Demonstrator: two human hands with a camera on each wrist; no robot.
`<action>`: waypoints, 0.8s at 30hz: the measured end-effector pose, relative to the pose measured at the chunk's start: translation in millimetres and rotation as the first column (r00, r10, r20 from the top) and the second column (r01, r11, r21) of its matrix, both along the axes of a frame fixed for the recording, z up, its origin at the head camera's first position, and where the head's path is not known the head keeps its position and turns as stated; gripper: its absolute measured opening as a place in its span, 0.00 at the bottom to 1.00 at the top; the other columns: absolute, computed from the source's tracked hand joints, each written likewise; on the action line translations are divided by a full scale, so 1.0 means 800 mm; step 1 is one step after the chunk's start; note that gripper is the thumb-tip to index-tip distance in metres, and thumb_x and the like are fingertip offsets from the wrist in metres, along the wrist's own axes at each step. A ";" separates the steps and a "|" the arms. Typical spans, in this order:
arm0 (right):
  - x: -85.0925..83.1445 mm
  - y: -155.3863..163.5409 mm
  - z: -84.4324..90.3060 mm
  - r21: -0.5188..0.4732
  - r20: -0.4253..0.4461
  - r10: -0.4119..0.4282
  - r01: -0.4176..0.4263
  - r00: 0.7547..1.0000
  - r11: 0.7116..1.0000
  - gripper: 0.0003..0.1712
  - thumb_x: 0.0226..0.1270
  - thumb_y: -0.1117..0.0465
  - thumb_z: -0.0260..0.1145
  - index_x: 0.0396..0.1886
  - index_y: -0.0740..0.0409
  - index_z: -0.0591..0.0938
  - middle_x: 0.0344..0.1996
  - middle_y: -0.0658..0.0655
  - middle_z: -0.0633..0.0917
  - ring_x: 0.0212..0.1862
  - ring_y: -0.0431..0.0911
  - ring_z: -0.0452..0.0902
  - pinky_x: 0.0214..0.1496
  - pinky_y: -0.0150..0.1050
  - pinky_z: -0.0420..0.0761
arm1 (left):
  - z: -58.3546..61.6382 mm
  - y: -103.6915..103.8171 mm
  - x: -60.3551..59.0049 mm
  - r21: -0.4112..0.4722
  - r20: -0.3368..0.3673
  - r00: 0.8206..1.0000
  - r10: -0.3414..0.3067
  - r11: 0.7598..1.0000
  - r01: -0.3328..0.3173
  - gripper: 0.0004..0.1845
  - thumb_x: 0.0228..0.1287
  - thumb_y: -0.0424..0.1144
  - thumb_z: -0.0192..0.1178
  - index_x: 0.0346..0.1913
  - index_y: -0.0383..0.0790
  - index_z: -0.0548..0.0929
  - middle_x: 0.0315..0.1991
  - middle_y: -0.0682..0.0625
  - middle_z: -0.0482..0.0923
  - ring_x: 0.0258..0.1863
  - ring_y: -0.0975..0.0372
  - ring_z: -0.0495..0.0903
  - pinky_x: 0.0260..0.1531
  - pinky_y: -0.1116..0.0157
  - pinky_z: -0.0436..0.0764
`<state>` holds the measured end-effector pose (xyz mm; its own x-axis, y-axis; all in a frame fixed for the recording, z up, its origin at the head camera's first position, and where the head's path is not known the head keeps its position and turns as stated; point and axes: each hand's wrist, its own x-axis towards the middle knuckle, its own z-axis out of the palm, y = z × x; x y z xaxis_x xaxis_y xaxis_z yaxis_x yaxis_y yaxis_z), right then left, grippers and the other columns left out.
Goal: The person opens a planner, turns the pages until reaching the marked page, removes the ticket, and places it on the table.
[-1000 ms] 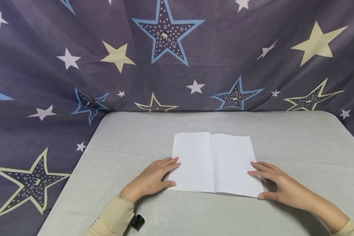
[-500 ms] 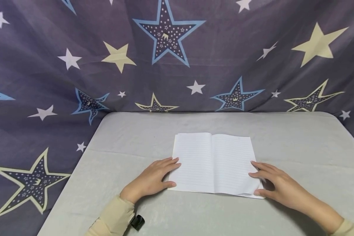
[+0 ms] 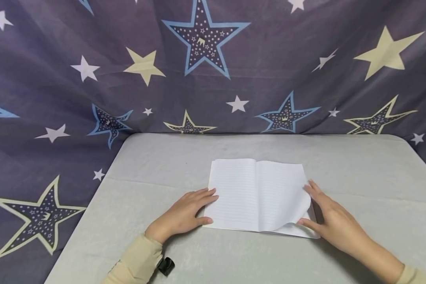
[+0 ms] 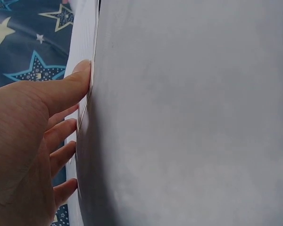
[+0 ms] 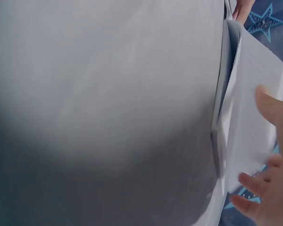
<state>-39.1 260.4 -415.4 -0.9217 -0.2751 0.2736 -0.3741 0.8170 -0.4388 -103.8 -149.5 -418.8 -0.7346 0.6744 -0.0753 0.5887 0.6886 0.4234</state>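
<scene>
A lined notebook (image 3: 234, 197) lies open on the table, its blank ruled pages facing up. My left hand (image 3: 184, 213) rests along the left page's outer edge, fingers extended, with the thumb (image 4: 82, 70) on the near corner. On the other side, my right hand (image 3: 335, 225) has its thumb and fingers about the lower right of the top right page (image 3: 280, 193). That page's near corner curls up off the sheets beneath, showing another page (image 3: 296, 230) under it. In the right wrist view, the thumb (image 5: 269, 106) lies over the raised leaf and the fingertips are at its outer edge.
The table (image 3: 156, 161) has a pale grey cloth cover. Dark fabric (image 3: 216, 94) printed with stars hangs behind it and along its left side. A small black object (image 3: 165, 266) sits by the left sleeve (image 3: 136, 256).
My right thumb has moved left and inward from the notebook's near right corner, and the top right page's corner has lifted and curled. My left hand stays in place.
</scene>
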 end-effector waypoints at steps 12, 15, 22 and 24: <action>0.000 -0.063 0.031 -0.111 0.024 0.060 -0.057 0.998 0.992 0.58 0.57 0.57 0.77 0.81 0.49 0.52 0.61 0.61 0.79 0.61 0.62 0.74 0.57 0.62 0.74 | 0.000 -0.003 -0.002 0.010 0.008 1.000 -0.007 1.000 0.006 0.36 0.63 0.50 0.67 0.72 0.43 0.70 0.75 0.49 0.59 0.75 0.52 0.57 0.72 0.48 0.57; 0.002 -0.081 0.032 -0.100 0.010 0.103 -0.102 0.995 0.990 0.56 0.58 0.49 0.76 0.80 0.51 0.55 0.63 0.59 0.78 0.63 0.58 0.74 0.59 0.59 0.74 | 0.000 -0.005 -0.003 0.024 0.004 1.000 -0.004 1.000 0.004 0.37 0.61 0.50 0.69 0.71 0.43 0.71 0.75 0.49 0.60 0.74 0.53 0.58 0.72 0.48 0.57; 0.011 -0.109 0.021 0.008 -0.009 0.267 -0.267 0.964 0.964 0.42 0.61 0.43 0.72 0.71 0.55 0.72 0.69 0.53 0.72 0.65 0.53 0.73 0.63 0.53 0.73 | 0.000 -0.009 -0.005 0.032 -0.004 1.000 0.002 0.999 -0.002 0.37 0.59 0.49 0.71 0.70 0.43 0.73 0.74 0.48 0.62 0.73 0.52 0.60 0.70 0.48 0.60; 0.014 -0.114 0.018 0.027 0.019 0.328 -0.329 0.944 0.944 0.37 0.63 0.42 0.70 0.67 0.52 0.76 0.69 0.52 0.73 0.65 0.51 0.72 0.64 0.52 0.73 | 0.001 -0.012 -0.005 0.035 -0.011 1.000 0.008 0.999 -0.007 0.36 0.59 0.50 0.71 0.69 0.42 0.73 0.74 0.48 0.63 0.73 0.52 0.61 0.70 0.47 0.60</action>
<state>-27.8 169.0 -401.2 -0.7825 -0.5711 0.2481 -0.6178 0.6623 -0.4238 -108.2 -158.9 -417.9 -0.7403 0.6709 -0.0431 0.5886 0.6779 0.4405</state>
